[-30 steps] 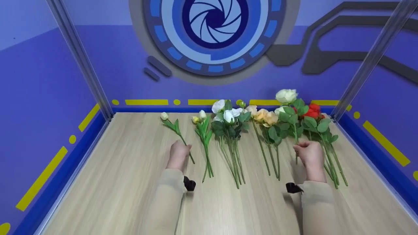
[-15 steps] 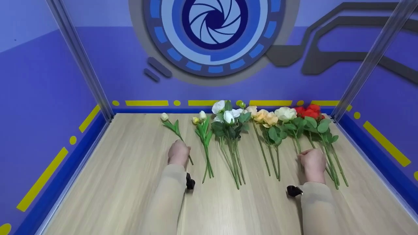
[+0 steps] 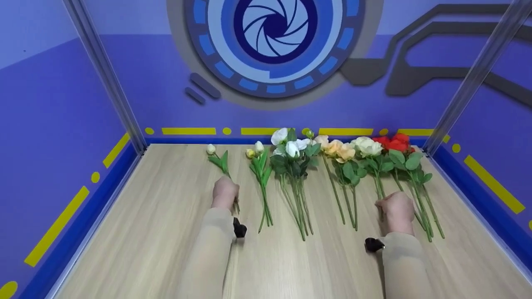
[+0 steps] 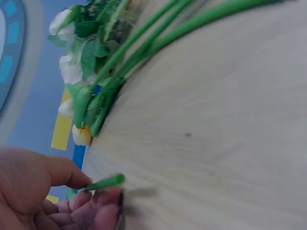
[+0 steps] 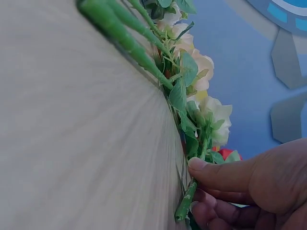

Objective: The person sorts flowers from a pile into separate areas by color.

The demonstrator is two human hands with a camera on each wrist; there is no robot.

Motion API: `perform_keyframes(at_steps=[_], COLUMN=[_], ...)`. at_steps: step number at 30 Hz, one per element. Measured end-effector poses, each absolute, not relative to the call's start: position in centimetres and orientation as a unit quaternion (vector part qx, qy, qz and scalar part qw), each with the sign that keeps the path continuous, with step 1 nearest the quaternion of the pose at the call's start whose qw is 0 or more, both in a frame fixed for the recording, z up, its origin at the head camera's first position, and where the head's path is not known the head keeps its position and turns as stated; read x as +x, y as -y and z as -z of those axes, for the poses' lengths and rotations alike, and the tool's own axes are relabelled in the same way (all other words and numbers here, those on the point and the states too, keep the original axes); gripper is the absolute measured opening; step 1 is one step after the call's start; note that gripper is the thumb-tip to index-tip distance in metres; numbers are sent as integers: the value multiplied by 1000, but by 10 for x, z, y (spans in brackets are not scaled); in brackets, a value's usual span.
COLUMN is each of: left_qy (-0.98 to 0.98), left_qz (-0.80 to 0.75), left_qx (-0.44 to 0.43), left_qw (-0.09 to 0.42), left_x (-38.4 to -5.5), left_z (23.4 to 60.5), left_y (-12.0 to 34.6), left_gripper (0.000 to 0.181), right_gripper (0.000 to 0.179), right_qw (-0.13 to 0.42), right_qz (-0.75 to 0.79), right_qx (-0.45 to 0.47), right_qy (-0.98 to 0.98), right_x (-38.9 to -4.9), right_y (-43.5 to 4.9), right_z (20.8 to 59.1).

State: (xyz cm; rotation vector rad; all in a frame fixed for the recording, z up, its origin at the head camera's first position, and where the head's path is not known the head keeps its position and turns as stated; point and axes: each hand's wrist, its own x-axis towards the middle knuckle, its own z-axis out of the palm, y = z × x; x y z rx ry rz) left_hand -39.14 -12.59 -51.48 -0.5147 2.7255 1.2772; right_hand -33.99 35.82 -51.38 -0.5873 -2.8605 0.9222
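My left hand (image 3: 225,193) pinches the green stem of a white tulip (image 3: 211,149) at the left of the flower row. In the left wrist view the cut end of that stem (image 4: 115,180) pokes out between thumb and fingers. At the right, my right hand (image 3: 397,211) pinches the stem of a cream-white rose (image 3: 368,146), which lies between peach and red flowers. The right wrist view shows thumb and fingers on this stem (image 5: 186,203) near its lower end, with the bloom (image 5: 217,119) beyond.
Between the hands lie yellow and white tulips (image 3: 260,164), a bunch of white roses (image 3: 293,149) and peach flowers (image 3: 341,150). Red roses (image 3: 397,142) lie beside the right hand. Blue-purple walls enclose the wooden table (image 3: 166,232) at the back and sides.
The cream-white rose has come down from a raised position to the table, my right hand lowering toward me with it. My left hand has shifted slightly, and the tulip stem now stands straighter.
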Motion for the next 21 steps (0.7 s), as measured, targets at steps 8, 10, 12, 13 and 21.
perform_keyframes(at_steps=[8, 10, 12, 13, 21], left_qy=[-791, -769, -747, -741, -707], left_qz=[-563, -591, -616, -624, -673], left_qx=[-223, -226, -230, -230, -205], left_qw=[89, 94, 97, 98, 73], left_x=[-390, -389, -387, -387, -384], left_z=[515, 516, 518, 519, 517], left_y=[137, 139, 142, 143, 144], left_gripper=[14, 13, 14, 16, 21], right_gripper=[26, 26, 27, 28, 33], right_qw=[58, 66, 74, 79, 111], right_qz=[-282, -278, -278, -280, -315], right_qx=[-191, -189, -187, -187, -139], right_qy=[938, 939, 939, 938, 932], right_x=[-339, -338, -338, -338, -335], right_y=[-358, -358, -356, -354, -312], right_z=[510, 508, 504, 501, 465])
